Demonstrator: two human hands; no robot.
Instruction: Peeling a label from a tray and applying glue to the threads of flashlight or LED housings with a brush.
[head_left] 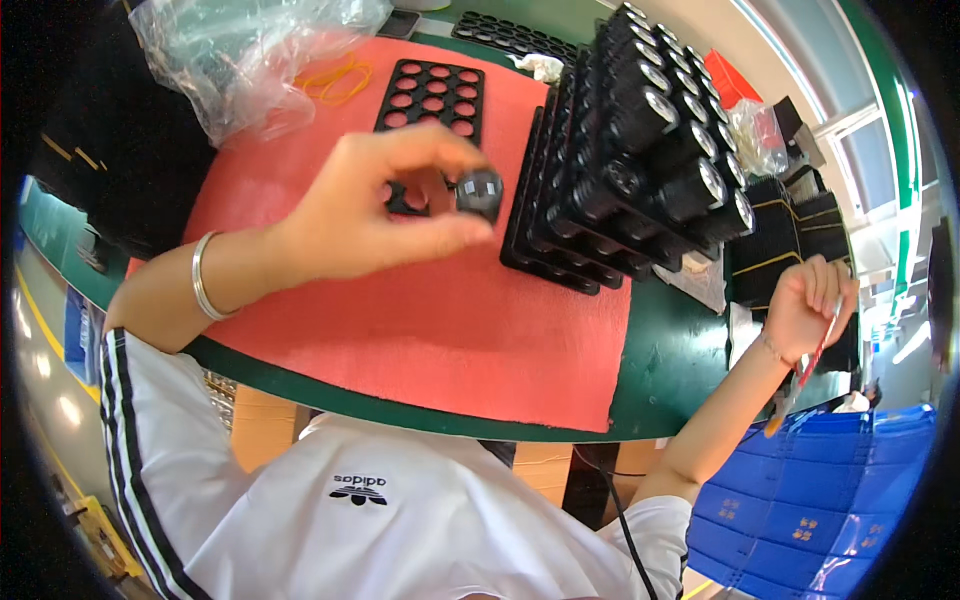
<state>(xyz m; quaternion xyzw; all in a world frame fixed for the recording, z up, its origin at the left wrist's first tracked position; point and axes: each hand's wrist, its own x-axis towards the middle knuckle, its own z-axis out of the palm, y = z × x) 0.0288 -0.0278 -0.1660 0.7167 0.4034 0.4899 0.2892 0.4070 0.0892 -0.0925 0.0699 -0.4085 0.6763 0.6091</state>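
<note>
Between the thumb and fingers of my left hand (365, 205) is a short black cylinder with a shiny, glassy round end (479, 193), held above the red mat (420, 350). Behind that hand lies a black tray with round holes (432, 95), partly covered by my fingers. My right hand (808, 305) is raised at the far right, closed around a thin red-and-clear stick-like tool (822, 345) that I cannot identify more exactly. To the right of my left hand stands a tall stack of black trays (570, 225) filled with black flashlight-like cylinders (655, 110).
A clear plastic bag (250, 60) and yellow rubber bands (340, 80) lie at the back left. Another holed black tray (510, 36) is at the far edge of the green table (660, 370). Blue bins (810, 500) stand at lower right. A red bin (728, 78) sits behind the stack.
</note>
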